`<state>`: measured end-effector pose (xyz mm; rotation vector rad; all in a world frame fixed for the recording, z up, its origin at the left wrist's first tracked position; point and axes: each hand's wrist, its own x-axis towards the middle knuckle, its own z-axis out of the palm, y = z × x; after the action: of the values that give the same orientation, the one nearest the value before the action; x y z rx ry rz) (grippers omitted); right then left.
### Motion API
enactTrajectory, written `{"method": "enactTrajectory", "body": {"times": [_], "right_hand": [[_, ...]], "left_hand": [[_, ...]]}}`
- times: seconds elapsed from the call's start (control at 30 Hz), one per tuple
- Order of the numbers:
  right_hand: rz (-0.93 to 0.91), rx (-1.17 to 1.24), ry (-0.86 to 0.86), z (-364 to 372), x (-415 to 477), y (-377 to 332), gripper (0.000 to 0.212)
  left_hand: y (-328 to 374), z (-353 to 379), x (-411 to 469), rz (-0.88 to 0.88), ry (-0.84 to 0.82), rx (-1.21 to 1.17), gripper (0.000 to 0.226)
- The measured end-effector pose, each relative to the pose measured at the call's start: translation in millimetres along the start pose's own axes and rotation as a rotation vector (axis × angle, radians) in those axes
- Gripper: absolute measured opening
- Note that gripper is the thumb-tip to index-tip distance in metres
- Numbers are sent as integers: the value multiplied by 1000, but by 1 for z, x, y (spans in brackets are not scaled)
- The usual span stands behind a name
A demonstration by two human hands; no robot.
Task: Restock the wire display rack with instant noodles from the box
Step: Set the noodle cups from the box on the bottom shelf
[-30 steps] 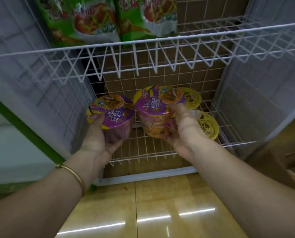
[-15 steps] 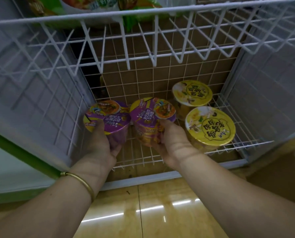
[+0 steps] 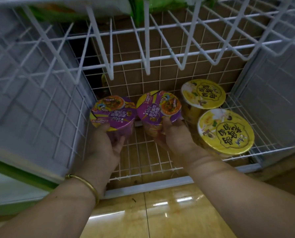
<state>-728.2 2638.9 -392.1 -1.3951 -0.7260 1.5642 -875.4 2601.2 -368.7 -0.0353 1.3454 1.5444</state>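
From the head view, looking down into the low white wire shelf (image 3: 143,162) of the rack, the person has both arms reaching in. The left hand (image 3: 103,148) is wrapped round a round purple-lidded noodle cup (image 3: 114,112), with the thumb on the lid's edge and the other fingers (image 3: 119,143) curled under its side. The right hand (image 3: 176,138) grips a second purple-lidded noodle cup (image 3: 158,107) the same way. The two purple cups sit side by side, almost touching, at the far left of the shelf. I can't tell if their bottoms are down on the wires yet. Two yellow-lidded noodle cups (image 3: 225,131) already stand on the right, one behind the other. I can't see the box from here.

I think the job now is to set both cups down. The left one leans a bit, so tip it flat first. Push both back to the far wall, snug beside the yellow ones. Let go only when each stands steady on the wires. Mind the upper wire shelf (image 3: 143,36) just above when pulling the hands out.
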Motion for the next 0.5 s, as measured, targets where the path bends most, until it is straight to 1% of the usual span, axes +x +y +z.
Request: {"method": "enactTrajectory", "body": {"times": [0.1, 0.23, 0.33, 0.4, 0.43, 0.5], "right_hand": [[-6, -4, 18, 5, 6, -4, 42], [-26, 27, 15, 10, 12, -8, 42], [-41, -37, 79, 15, 18, -6, 44], [-76, -103, 47, 17, 18, -5, 44], [-105, -118, 24, 15, 18, -5, 44], [-125, -102, 8, 12, 17, -8, 43]], "left_hand": [[3, 3, 9, 13, -3, 18, 29], [6, 8, 20, 40, -36, 40, 20], [6, 7, 24, 63, -67, 67, 17], [5, 6, 25, 75, -84, 69, 16], [5, 6, 26, 80, -91, 72, 18], [4, 5, 26, 92, -91, 104, 29]]}}
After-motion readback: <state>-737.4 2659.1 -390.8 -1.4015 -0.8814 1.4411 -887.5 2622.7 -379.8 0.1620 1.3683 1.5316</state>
